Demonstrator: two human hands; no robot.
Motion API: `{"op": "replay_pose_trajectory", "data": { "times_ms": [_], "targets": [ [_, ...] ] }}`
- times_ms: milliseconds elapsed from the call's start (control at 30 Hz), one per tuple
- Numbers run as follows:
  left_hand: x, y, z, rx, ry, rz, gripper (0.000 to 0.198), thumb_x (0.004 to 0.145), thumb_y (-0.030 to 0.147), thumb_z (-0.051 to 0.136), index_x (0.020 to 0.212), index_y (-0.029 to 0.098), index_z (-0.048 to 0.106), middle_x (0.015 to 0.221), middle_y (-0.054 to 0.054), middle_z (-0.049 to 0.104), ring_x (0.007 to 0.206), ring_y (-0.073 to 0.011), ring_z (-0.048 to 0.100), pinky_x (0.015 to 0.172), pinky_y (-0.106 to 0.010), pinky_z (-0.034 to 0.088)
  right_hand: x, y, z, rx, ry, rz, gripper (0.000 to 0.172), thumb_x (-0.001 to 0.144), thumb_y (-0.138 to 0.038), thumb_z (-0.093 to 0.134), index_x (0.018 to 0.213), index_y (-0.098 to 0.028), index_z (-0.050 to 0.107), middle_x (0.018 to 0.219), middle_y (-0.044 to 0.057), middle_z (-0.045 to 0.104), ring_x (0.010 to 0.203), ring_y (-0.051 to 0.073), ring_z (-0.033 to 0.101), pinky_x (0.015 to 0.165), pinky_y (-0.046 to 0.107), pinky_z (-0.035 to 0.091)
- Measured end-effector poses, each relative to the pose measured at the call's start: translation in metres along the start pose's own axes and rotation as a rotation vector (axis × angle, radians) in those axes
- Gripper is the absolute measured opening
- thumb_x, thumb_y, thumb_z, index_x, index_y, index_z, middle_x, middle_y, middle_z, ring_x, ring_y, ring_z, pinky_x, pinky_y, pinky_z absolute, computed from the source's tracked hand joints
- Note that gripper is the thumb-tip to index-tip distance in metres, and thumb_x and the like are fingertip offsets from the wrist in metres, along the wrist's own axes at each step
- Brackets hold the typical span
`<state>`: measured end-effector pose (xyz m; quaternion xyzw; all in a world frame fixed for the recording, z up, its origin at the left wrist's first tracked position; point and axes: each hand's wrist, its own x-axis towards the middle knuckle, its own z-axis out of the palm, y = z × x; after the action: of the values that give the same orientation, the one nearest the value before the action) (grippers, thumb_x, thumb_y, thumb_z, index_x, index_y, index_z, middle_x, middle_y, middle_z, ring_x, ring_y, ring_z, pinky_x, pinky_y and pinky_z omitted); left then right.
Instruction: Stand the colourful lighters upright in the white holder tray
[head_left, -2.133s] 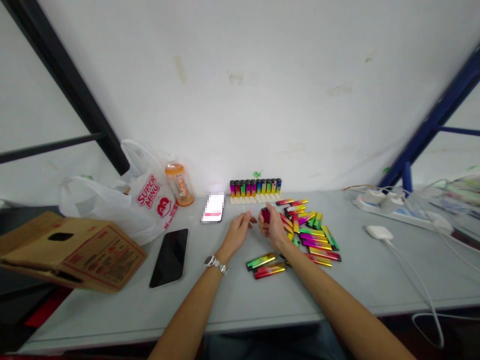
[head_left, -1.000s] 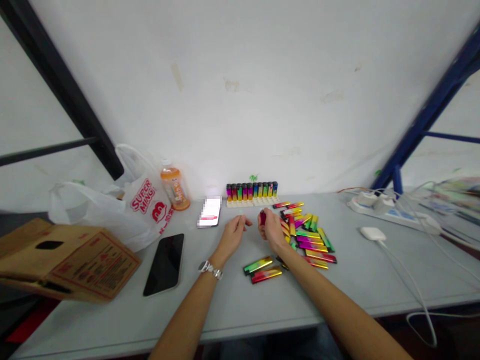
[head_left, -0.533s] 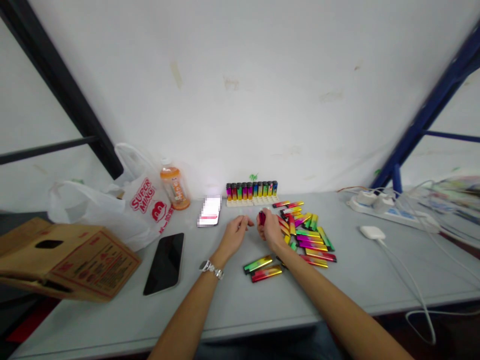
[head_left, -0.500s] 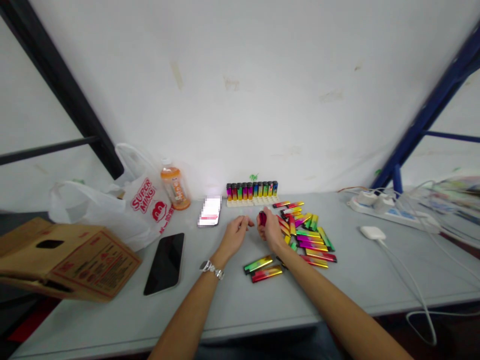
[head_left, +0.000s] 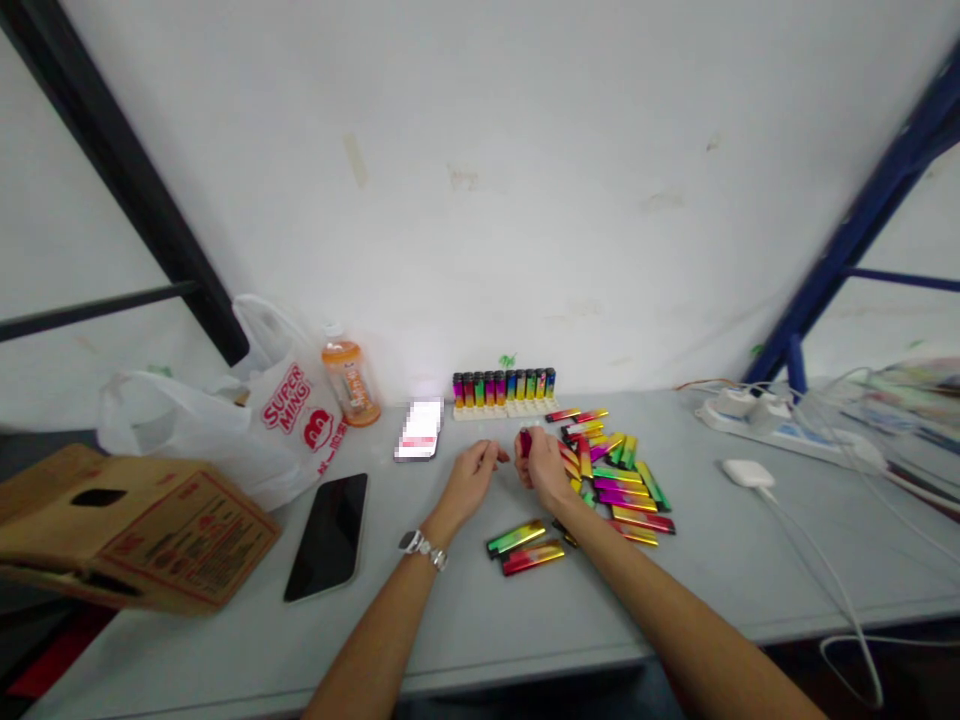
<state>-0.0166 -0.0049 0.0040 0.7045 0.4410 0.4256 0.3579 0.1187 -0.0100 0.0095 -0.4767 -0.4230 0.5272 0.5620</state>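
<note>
My right hand (head_left: 543,468) is closed around a lighter with a red-purple body (head_left: 526,441), most of it hidden by the fingers. A short gap separates it from my left hand (head_left: 472,472), whose fingers are loosely bent and apart, with nothing seen in them. Beyond both hands, a row of upright lighters (head_left: 499,387) stands in a pale holder (head_left: 480,411) near the wall. A heap of shiny multicoloured lighters (head_left: 621,487) lies just right of my right hand. Nearer to me, a green-gold lighter (head_left: 517,538) and a red-gold lighter (head_left: 533,557) lie side by side.
On the left are a cardboard box (head_left: 187,535), a white plastic bag (head_left: 225,440), an orange drink bottle (head_left: 351,383), a dark phone (head_left: 328,537) and a phone with a lit screen (head_left: 420,429). A power strip (head_left: 787,435) and a white charger (head_left: 748,473) with cables lie on the right.
The whole view has shifted slightly, with things sitting a little lower in the picture. My right hand still grips the lighter, and both hands stay in nearly the same place.
</note>
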Motion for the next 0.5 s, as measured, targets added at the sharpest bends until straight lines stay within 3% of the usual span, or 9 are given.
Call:
{"op": "replay_pose_trajectory", "data": {
  "times_ms": [100,233,367,500],
  "targets": [
    [0.0,-0.001,0.001,0.005,0.003,0.002,0.047,0.093,0.054,0.037,0.079,0.018,0.065,0.084,-0.007,0.07,0.079,-0.019,0.063,0.078,-0.032,0.05,0.002,0.003,-0.001,0.051,0.021,0.043,0.039,0.087,-0.05,0.037,0.059,-0.022,0.042,0.041,-0.007,0.03,0.034,0.008,0.023,0.036,0.022,0.016],
    [0.0,-0.002,0.002,0.001,-0.012,0.002,0.048,0.092,0.055,0.037,0.078,0.018,0.064,0.083,-0.007,0.069,0.079,-0.0188,0.062,0.078,-0.031,0.05,0.006,0.003,-0.004,0.171,-0.14,0.058,0.051,0.083,-0.068,0.04,0.063,-0.021,0.047,0.044,-0.009,0.029,0.035,0.007,0.021,0.037,0.022,0.016],
    [0.0,-0.003,0.002,0.011,-0.007,-0.007,0.047,0.093,0.053,0.038,0.079,0.017,0.065,0.084,-0.007,0.069,0.079,-0.0187,0.061,0.077,-0.031,0.049,0.009,-0.003,-0.008,0.104,-0.107,-0.065,0.051,0.078,-0.07,0.052,0.079,-0.019,0.057,0.052,-0.007,0.043,0.042,0.009,0.037,0.041,0.022,0.029],
    [0.0,-0.003,0.001,0.009,-0.005,-0.002,0.046,0.093,0.052,0.038,0.08,0.017,0.065,0.085,-0.007,0.069,0.079,-0.0191,0.061,0.078,-0.032,0.049,0.021,-0.007,-0.017,-0.029,-0.042,-0.231,0.042,0.075,-0.06,0.066,0.081,-0.018,0.06,0.06,-0.004,0.054,0.054,0.01,0.048,0.051,0.021,0.038]
  ]
}}
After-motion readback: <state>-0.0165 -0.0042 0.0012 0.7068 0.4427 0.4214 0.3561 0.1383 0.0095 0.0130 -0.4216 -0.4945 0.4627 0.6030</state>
